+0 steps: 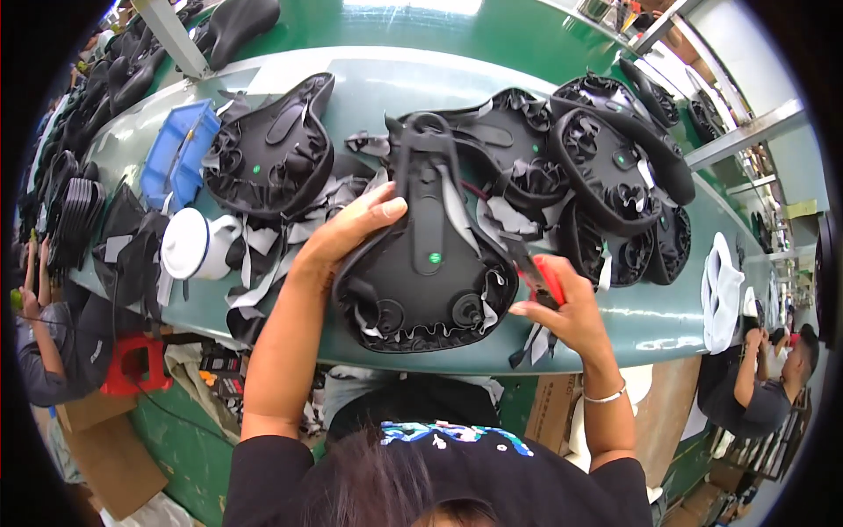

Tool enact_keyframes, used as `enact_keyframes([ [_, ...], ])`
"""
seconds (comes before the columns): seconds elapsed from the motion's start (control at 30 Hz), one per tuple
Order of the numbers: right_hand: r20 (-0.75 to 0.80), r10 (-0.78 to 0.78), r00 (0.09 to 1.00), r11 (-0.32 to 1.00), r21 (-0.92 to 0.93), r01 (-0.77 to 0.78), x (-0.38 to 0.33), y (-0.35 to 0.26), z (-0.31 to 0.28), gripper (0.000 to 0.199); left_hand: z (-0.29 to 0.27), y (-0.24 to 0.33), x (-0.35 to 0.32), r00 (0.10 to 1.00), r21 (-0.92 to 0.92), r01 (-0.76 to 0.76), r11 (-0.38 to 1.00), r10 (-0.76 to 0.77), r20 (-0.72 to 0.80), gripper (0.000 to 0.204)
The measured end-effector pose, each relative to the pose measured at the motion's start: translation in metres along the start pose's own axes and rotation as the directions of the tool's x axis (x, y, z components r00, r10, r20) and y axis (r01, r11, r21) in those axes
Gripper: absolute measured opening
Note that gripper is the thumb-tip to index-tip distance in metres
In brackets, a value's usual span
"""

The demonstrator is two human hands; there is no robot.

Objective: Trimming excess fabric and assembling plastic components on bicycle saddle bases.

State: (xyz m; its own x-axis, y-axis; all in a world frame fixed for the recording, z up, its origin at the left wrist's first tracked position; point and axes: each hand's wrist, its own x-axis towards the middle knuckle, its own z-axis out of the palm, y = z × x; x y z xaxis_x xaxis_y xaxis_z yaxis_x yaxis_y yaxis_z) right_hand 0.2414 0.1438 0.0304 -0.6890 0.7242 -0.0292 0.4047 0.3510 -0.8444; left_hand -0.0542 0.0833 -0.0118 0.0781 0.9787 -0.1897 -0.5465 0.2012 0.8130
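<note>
In front of me a black bicycle saddle (428,220) is held underside up, its narrow nose pointing away. A gathered dark cover edge runs round its wide rear, and a green dot marks the base. My left hand (364,220) is closed on its left side near the nose, thumb on the underside, other fingers partly hidden. Beside the saddle's right edge, my right hand (569,307) is closed round a red-handled hand tool (546,281) with a dark working end; its exact kind is unclear. Grey and black fabric scraps (263,241) lie on the table beyond my left forearm.
More upturned saddles lie at left (277,145) and stacked at right (610,158). A blue bin (180,149) and white lidded mug (195,244) stand at left. White cloth (722,294) lies at right. Co-workers sit at both sides; a red stool (136,364) is lower left.
</note>
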Motion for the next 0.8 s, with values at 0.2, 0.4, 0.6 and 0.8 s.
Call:
enact_keyframes([
  [0.2, 0.196, -0.381, 0.903, 0.745, -0.513, 0.426, -0.015, -0.003, -0.021, 0.058, 0.025, 0.021, -0.017, 0.981, 0.2, 0.069, 0.977, -0.03, -0.191, 0.05],
  [0.4, 0.251, -0.327, 0.911, 0.542, -0.74, 0.399, -0.015, 0.009, -0.013, 0.056, 0.022, 0.029, -0.002, 0.993, 0.437, 0.068, 0.897, -0.019, -0.116, 0.044],
  [0.6, -0.154, -0.135, 0.979, 0.892, -0.449, 0.052, -0.08, 0.008, 0.076, 0.067, 0.03, 0.015, -0.036, 0.92, 0.499, 0.024, 0.866, 0.176, -0.35, 0.036],
  [0.8, -0.152, -0.169, 0.974, 0.922, -0.375, 0.101, -0.082, 0.001, 0.055, 0.061, 0.032, -0.01, -0.08, 0.819, 0.358, -0.049, 0.932, 0.243, -0.52, 0.042],
])
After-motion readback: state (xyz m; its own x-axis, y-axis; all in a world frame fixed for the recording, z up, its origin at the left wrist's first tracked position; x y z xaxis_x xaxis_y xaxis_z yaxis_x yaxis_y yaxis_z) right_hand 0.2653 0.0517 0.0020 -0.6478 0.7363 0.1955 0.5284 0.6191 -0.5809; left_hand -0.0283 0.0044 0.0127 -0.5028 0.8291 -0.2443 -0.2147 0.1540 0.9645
